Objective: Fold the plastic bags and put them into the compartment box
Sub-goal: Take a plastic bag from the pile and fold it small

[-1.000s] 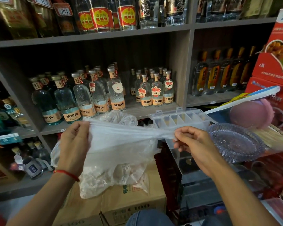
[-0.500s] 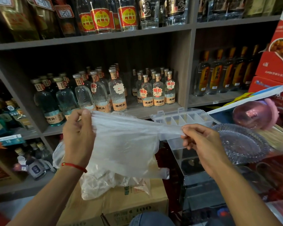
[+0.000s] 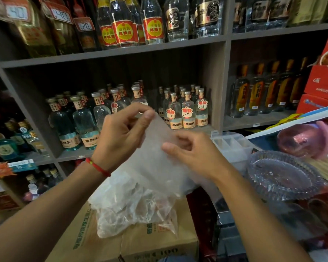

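Nearest the camera, two bare forearms are seen reaching forward, one hand on each. One cardboard carton (image 3: 140,241) lies low in the middle, and a crumpled heap of clear plastic bags (image 3: 129,207) is rested on its top, spilling over its front edge.

Above the heap, one plastic bag (image 3: 159,159) is held up in the air between the hands, well above the carton. It is thin, milky and translucent, drawn into a flat, sloping sheet with its upper edge pulled taut; its lower part is merged with the heap, so the boundary cannot be made out. Its top corner is pinched by the left hand (image 3: 119,135) between thumb and forefinger, with a red cord (image 3: 98,167) worn at that wrist. The right hand (image 3: 193,154) is closed on the bag's edge lower down, fingers curled over the film.

To the right, one clear ribbed glass dish (image 3: 282,174) is set, with a pink rounded object (image 3: 303,140) beyond it. One clear compartment box (image 3: 229,142) is placed just behind the right hand, its lid raised and its small cells exposed; open air is left between hand and box.

Farthest back, grey shelves (image 3: 121,55) are filled with many bottles (image 3: 187,110); too many are overlapped for a sure count.
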A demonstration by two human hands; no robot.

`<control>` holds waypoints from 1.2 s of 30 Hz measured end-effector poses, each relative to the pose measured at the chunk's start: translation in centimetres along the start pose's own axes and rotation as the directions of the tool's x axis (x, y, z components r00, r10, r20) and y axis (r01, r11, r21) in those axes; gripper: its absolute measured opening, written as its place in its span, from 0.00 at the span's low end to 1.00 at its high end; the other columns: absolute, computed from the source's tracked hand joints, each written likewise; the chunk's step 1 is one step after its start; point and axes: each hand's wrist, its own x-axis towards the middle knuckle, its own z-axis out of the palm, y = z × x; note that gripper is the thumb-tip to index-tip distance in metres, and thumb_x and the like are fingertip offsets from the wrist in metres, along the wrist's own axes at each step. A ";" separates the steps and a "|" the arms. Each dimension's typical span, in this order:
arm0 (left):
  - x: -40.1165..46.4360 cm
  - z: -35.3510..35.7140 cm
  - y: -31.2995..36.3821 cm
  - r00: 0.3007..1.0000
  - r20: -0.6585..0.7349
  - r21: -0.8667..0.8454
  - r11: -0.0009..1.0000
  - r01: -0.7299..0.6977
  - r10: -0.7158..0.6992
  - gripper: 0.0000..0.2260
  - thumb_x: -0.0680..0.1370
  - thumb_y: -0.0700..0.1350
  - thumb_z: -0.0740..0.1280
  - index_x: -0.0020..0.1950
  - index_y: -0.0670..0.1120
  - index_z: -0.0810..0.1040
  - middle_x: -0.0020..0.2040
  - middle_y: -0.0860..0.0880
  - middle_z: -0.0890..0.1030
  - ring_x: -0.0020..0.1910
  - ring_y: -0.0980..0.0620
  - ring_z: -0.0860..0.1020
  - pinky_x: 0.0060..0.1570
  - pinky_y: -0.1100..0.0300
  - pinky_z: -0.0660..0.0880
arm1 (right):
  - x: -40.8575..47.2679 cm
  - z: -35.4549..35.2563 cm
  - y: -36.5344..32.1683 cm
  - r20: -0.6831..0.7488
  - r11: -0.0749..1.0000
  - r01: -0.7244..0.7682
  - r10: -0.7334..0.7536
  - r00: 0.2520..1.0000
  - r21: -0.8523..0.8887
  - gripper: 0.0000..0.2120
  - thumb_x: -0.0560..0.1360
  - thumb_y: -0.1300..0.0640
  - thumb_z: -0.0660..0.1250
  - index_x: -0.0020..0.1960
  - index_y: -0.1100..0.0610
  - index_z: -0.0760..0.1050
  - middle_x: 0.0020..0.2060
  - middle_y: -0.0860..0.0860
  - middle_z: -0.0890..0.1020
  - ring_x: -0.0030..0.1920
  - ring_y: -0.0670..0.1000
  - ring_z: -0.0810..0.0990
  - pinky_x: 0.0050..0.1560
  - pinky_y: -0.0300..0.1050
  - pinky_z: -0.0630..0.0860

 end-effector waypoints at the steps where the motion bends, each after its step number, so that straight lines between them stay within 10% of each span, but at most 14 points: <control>1: 0.4 -0.2 -0.4 1.000 0.017 0.022 1.000 -0.001 0.001 0.10 0.85 0.51 0.63 0.56 0.46 0.80 0.29 0.53 0.77 0.25 0.52 0.77 0.27 0.68 0.71 | 0.2 0.4 0.2 -0.031 0.999 0.020 -0.019 0.999 0.030 0.12 0.77 0.44 0.74 0.51 0.52 0.85 0.38 0.49 0.87 0.34 0.45 0.84 0.38 0.43 0.80; 6: 1.5 -0.8 -3.3 0.965 -0.117 -0.067 0.971 0.230 -0.237 0.06 0.80 0.51 0.71 0.53 0.50 0.82 0.29 0.51 0.82 0.25 0.55 0.80 0.30 0.67 0.76 | 0.2 0.4 2.0 -0.246 0.987 0.148 -0.128 0.961 0.064 0.19 0.79 0.46 0.73 0.41 0.62 0.82 0.25 0.55 0.77 0.26 0.47 0.73 0.28 0.48 0.73; 9: -0.4 -0.4 -4.6 0.861 -0.182 -0.242 0.870 0.429 -0.475 0.12 0.79 0.58 0.69 0.59 0.54 0.80 0.46 0.54 0.87 0.46 0.58 0.85 0.49 0.64 0.82 | -0.4 -0.2 2.7 -0.382 0.977 0.090 -0.010 0.924 0.194 0.18 0.78 0.44 0.74 0.44 0.61 0.84 0.30 0.57 0.81 0.31 0.50 0.80 0.33 0.44 0.82; 14: -5.5 4.5 -3.3 0.689 0.510 -0.605 0.355 0.713 -0.516 0.26 0.79 0.62 0.68 0.69 0.46 0.78 0.63 0.43 0.84 0.62 0.45 0.83 0.58 0.54 0.81 | -0.7 -1.5 3.7 -0.458 0.913 -0.039 0.240 0.856 0.406 0.09 0.79 0.46 0.73 0.46 0.50 0.88 0.42 0.53 0.89 0.46 0.55 0.89 0.45 0.50 0.87; 20: -6.3 6.1 -2.4 0.689 0.415 -0.544 0.446 0.711 -0.594 0.13 0.80 0.39 0.70 0.65 0.42 0.79 0.52 0.38 0.87 0.51 0.38 0.86 0.53 0.49 0.84 | -1.3 -2.8 4.7 -0.500 0.875 -0.138 0.387 0.775 0.464 0.13 0.79 0.46 0.73 0.47 0.56 0.87 0.45 0.57 0.89 0.48 0.56 0.88 0.53 0.60 0.86; 24: -5.4 4.8 -2.5 0.716 0.337 -0.496 0.531 0.687 -0.612 0.14 0.80 0.39 0.71 0.65 0.44 0.78 0.49 0.39 0.87 0.49 0.38 0.86 0.54 0.44 0.83 | -2.2 -4.0 5.9 -0.274 0.814 -0.261 0.448 0.851 0.519 0.23 0.75 0.35 0.68 0.54 0.52 0.87 0.52 0.57 0.88 0.55 0.60 0.87 0.62 0.61 0.81; 28: -5.0 3.5 -3.2 0.716 0.322 -0.493 0.536 0.686 -0.620 0.19 0.80 0.38 0.70 0.70 0.48 0.73 0.49 0.39 0.87 0.50 0.40 0.87 0.52 0.49 0.84 | -3.0 -3.8 6.2 -0.158 0.888 -0.301 0.372 0.915 0.348 0.19 0.78 0.48 0.73 0.67 0.49 0.80 0.49 0.52 0.89 0.48 0.50 0.88 0.43 0.41 0.81; 36: -5.4 2.0 -3.7 0.719 0.219 -0.417 0.603 0.680 -0.659 0.23 0.78 0.42 0.73 0.71 0.54 0.72 0.43 0.41 0.87 0.43 0.47 0.87 0.46 0.58 0.81 | -3.1 -3.1 5.7 -0.336 0.988 -0.052 0.099 0.937 0.147 0.29 0.80 0.54 0.73 0.75 0.34 0.68 0.38 0.53 0.88 0.45 0.46 0.87 0.50 0.31 0.80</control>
